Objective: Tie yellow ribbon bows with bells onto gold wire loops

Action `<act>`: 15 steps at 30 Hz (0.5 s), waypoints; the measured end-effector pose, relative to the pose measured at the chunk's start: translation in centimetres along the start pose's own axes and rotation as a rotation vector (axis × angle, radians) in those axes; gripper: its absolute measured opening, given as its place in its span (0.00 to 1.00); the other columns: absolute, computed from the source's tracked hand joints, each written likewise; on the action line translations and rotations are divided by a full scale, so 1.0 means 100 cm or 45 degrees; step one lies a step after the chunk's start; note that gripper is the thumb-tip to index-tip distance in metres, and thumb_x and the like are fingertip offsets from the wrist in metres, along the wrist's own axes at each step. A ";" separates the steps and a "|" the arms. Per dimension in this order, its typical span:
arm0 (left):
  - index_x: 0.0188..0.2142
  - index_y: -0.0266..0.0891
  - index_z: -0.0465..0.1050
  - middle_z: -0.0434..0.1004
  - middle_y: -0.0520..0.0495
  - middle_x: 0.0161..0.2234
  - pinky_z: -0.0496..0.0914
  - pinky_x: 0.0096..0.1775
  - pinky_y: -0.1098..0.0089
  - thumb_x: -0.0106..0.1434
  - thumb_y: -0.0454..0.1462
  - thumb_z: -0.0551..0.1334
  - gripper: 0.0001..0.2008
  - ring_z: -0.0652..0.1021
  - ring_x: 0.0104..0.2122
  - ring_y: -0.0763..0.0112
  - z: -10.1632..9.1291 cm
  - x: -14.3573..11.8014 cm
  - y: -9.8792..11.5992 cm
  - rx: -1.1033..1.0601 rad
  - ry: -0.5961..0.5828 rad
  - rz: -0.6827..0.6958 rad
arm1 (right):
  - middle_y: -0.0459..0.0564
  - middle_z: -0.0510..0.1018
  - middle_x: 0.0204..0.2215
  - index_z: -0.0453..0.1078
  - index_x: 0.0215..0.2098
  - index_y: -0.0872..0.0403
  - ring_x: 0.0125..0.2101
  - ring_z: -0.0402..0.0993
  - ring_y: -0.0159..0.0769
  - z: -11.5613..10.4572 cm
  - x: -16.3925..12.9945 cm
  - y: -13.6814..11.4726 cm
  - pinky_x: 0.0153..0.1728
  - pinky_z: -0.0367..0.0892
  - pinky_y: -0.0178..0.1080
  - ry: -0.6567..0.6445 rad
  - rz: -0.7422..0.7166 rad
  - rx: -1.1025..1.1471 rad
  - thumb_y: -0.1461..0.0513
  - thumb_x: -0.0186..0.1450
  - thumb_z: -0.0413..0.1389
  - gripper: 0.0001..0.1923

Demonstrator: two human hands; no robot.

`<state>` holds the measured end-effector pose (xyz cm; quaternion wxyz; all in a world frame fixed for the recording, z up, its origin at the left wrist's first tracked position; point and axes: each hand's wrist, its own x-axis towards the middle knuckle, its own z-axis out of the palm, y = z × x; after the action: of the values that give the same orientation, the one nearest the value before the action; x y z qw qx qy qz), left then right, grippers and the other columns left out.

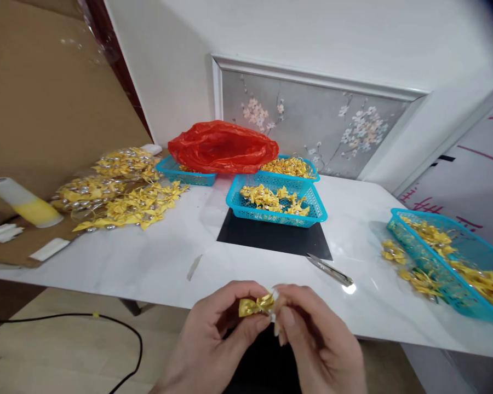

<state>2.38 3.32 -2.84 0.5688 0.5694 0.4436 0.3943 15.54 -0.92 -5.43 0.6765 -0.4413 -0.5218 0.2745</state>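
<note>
A small gold ribbon bow (250, 307) is held up just in front of the table's near edge. My left hand (217, 334) is closed, pinching the bow between thumb and forefinger. Opposite it, my right hand (316, 334) is closed too, its thumb and fingertips pressed together at the bow's right end. Something small and pale or clear shows between the two sets of fingertips, too small to make out. On the table beyond my right hand lie metal thread snips (331, 269).
A blue basket (271, 216) of gold bows stands on a black mat (267, 238). Behind it are more blue baskets and a red plastic bag (225, 148). Bunches of yellow bows with silvery beads (131, 205) lie left, near a cone (24, 202). Another blue basket (447, 273) stands right.
</note>
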 end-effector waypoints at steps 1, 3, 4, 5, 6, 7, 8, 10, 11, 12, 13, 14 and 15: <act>0.34 0.44 0.81 0.85 0.53 0.31 0.76 0.36 0.77 0.57 0.34 0.68 0.05 0.82 0.32 0.69 0.000 0.001 0.000 0.031 0.015 0.012 | 0.44 0.75 0.30 0.74 0.50 0.42 0.24 0.70 0.29 -0.002 0.000 -0.001 0.24 0.67 0.31 0.064 0.006 -0.003 0.69 0.69 0.54 0.18; 0.35 0.44 0.81 0.85 0.52 0.32 0.76 0.36 0.76 0.57 0.33 0.67 0.06 0.82 0.32 0.68 -0.001 0.002 0.000 0.084 0.033 0.068 | 0.43 0.78 0.30 0.74 0.49 0.41 0.25 0.72 0.29 -0.006 0.001 -0.005 0.25 0.68 0.31 0.132 0.022 -0.026 0.70 0.67 0.56 0.19; 0.35 0.44 0.82 0.85 0.52 0.32 0.76 0.35 0.76 0.58 0.33 0.67 0.06 0.82 0.32 0.68 -0.002 0.002 -0.001 0.102 0.034 0.101 | 0.43 0.78 0.30 0.76 0.46 0.42 0.25 0.72 0.30 -0.007 0.002 -0.007 0.25 0.68 0.32 0.126 0.019 -0.035 0.70 0.67 0.56 0.17; 0.34 0.45 0.82 0.85 0.53 0.32 0.76 0.35 0.76 0.58 0.33 0.66 0.06 0.82 0.32 0.68 -0.002 0.002 -0.002 0.116 0.026 0.130 | 0.44 0.78 0.28 0.77 0.43 0.44 0.25 0.72 0.30 -0.009 0.004 -0.009 0.25 0.68 0.32 0.104 0.005 -0.032 0.70 0.67 0.56 0.14; 0.34 0.45 0.81 0.85 0.53 0.32 0.76 0.35 0.76 0.59 0.34 0.65 0.06 0.82 0.32 0.69 -0.002 0.002 -0.003 0.128 0.016 0.147 | 0.44 0.78 0.27 0.78 0.39 0.46 0.25 0.72 0.31 -0.010 0.005 -0.010 0.25 0.68 0.33 0.075 -0.020 -0.015 0.70 0.67 0.56 0.13; 0.34 0.45 0.81 0.84 0.53 0.31 0.75 0.34 0.77 0.60 0.34 0.65 0.06 0.81 0.31 0.69 -0.002 0.001 -0.003 0.137 0.004 0.153 | 0.45 0.78 0.26 0.78 0.37 0.47 0.25 0.72 0.31 -0.011 0.006 -0.012 0.25 0.68 0.34 0.046 -0.047 0.011 0.70 0.67 0.56 0.13; 0.34 0.45 0.81 0.84 0.53 0.31 0.75 0.34 0.77 0.60 0.34 0.64 0.06 0.81 0.31 0.69 -0.002 0.001 -0.004 0.147 -0.007 0.145 | 0.45 0.78 0.27 0.78 0.37 0.48 0.25 0.72 0.31 -0.011 0.007 -0.012 0.25 0.69 0.34 0.027 -0.071 0.041 0.71 0.67 0.55 0.13; 0.35 0.45 0.79 0.82 0.53 0.30 0.74 0.33 0.76 0.61 0.34 0.64 0.05 0.79 0.30 0.70 -0.001 -0.001 -0.006 0.162 -0.015 0.117 | 0.46 0.78 0.28 0.77 0.39 0.48 0.25 0.72 0.31 -0.011 0.009 -0.014 0.25 0.69 0.34 0.024 -0.092 0.086 0.71 0.68 0.54 0.14; 0.35 0.45 0.78 0.81 0.54 0.30 0.73 0.33 0.76 0.62 0.34 0.63 0.04 0.79 0.30 0.71 0.000 -0.001 -0.008 0.170 -0.014 0.103 | 0.46 0.78 0.28 0.77 0.39 0.47 0.25 0.72 0.30 -0.010 0.010 -0.014 0.24 0.69 0.34 0.035 -0.092 0.099 0.71 0.68 0.53 0.14; 0.35 0.44 0.76 0.80 0.54 0.29 0.72 0.32 0.76 0.62 0.35 0.63 0.03 0.78 0.29 0.71 0.000 -0.002 -0.009 0.184 -0.015 0.092 | 0.45 0.79 0.28 0.77 0.40 0.47 0.24 0.73 0.30 -0.010 0.010 -0.015 0.24 0.69 0.34 0.053 -0.095 0.113 0.71 0.69 0.53 0.14; 0.35 0.44 0.74 0.78 0.55 0.29 0.71 0.31 0.76 0.63 0.35 0.62 0.02 0.78 0.28 0.71 0.001 -0.003 -0.011 0.204 -0.023 0.091 | 0.45 0.79 0.28 0.76 0.40 0.46 0.25 0.73 0.30 -0.009 0.011 -0.016 0.24 0.70 0.34 0.072 -0.102 0.129 0.70 0.69 0.53 0.14; 0.34 0.44 0.73 0.77 0.55 0.28 0.71 0.31 0.76 0.64 0.35 0.62 0.02 0.77 0.28 0.72 0.001 -0.004 -0.012 0.228 -0.027 0.094 | 0.45 0.79 0.28 0.76 0.40 0.46 0.25 0.73 0.31 -0.008 0.011 -0.016 0.24 0.70 0.34 0.084 -0.112 0.141 0.70 0.70 0.53 0.14; 0.34 0.44 0.71 0.76 0.55 0.27 0.70 0.30 0.76 0.64 0.36 0.61 0.02 0.77 0.28 0.72 0.001 -0.005 -0.014 0.251 -0.041 0.100 | 0.45 0.79 0.27 0.76 0.40 0.46 0.25 0.74 0.31 -0.007 0.011 -0.017 0.25 0.71 0.34 0.089 -0.119 0.146 0.70 0.70 0.53 0.14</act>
<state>2.26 2.81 -4.17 0.5012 0.6457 0.4484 0.3616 16.39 -0.95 -3.45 0.7305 -0.3864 -0.5013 0.2564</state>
